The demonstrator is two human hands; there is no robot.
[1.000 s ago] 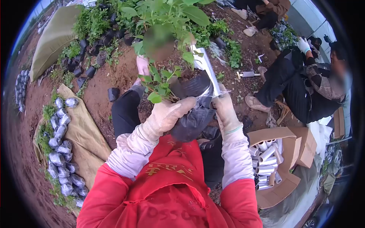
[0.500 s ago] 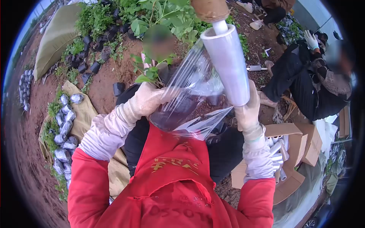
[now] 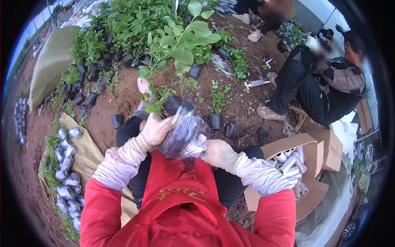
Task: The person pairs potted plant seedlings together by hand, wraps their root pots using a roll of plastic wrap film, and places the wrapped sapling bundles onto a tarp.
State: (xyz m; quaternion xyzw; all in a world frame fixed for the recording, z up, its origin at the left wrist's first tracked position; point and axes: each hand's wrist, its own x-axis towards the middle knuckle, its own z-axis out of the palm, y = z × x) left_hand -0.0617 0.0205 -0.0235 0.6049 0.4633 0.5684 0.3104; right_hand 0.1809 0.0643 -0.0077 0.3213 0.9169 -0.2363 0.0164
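Note:
A leafy potted seedling (image 3: 181, 45) leans in front of me, its dark root ball wrapped in shiny clear stretch film (image 3: 185, 129). My left hand (image 3: 157, 129), in a pale glove, is closed around the stem base and the pot's upper left side. On the other side of the pot, my right hand (image 3: 220, 154) is closed, also gloved, with whitish bunched film at its fingers. The film roll itself cannot be made out in that hand; the pot and hand may hide it.
A cardboard box (image 3: 310, 197) of film rolls (image 3: 292, 164) stands at right. Another roll (image 3: 257, 83) lies on the soil. Wrapped pots (image 3: 66, 191) line the left, potted plants (image 3: 119, 29) the far side. A seated person (image 3: 317, 90) is at right.
My right hand has come left and down to the pot; the large film roll it held up is no longer visible. Film now lies against the pot rather than stretched across the gap.

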